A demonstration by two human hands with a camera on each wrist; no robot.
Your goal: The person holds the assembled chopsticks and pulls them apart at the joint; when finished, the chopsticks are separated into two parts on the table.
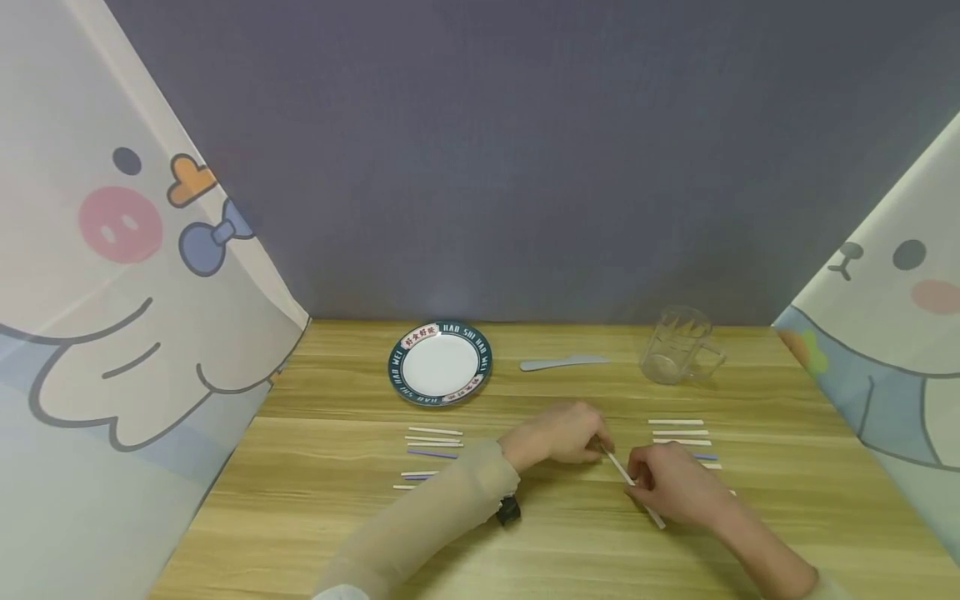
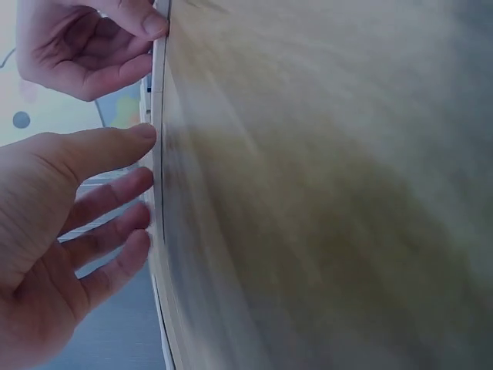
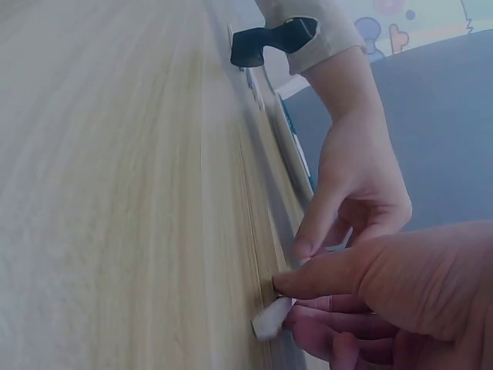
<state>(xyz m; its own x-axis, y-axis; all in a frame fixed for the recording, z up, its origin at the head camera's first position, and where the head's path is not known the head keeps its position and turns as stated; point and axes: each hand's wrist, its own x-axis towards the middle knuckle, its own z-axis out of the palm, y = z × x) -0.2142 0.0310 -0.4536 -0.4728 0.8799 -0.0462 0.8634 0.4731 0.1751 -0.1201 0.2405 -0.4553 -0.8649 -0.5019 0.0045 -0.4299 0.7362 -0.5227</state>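
A thin white stick (image 1: 624,473) lies slantwise between my two hands, low over the wooden table. My right hand (image 1: 678,483) pinches it between thumb and fingers, and its lower end sticks out toward me. In the right wrist view, the pale end of this stick (image 3: 271,319) shows beside the thumb. My left hand (image 1: 562,433) is at the far end of the stick, fingertips down near the tabletop. From the left wrist view, the left thumb (image 2: 115,146) and fingers are spread apart with a gap between them.
Several white and purple sticks (image 1: 435,442) lie in rows at left, partly behind my left sleeve. Another row of sticks (image 1: 678,432) lies beyond my right hand. Farther back are a green-rimmed plate (image 1: 438,365), a pale knife (image 1: 562,362) and a clear mug (image 1: 667,350).
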